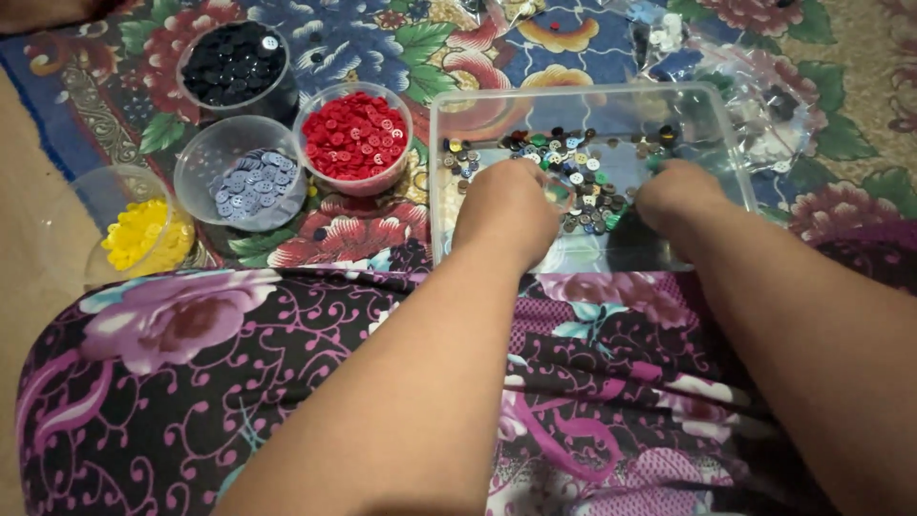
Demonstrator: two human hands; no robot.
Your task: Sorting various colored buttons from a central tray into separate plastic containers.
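both hands, left hand (508, 212) and right hand (674, 196), rest in the clear tray (583, 96) at centre frame over mixed buttons (573, 167); finger state cannot be told; pick singly, matching the red bowl (354, 136) at upper left.

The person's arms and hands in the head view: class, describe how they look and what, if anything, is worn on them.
Both forearms are bare, with no sleeves showing. The left hand and right hand show no gloves. No rings, watch or bracelets can be seen from this angle; the fingers are mostly hidden. The only clothing visible is a dark floral garment with pink and purple flowers over the lap.
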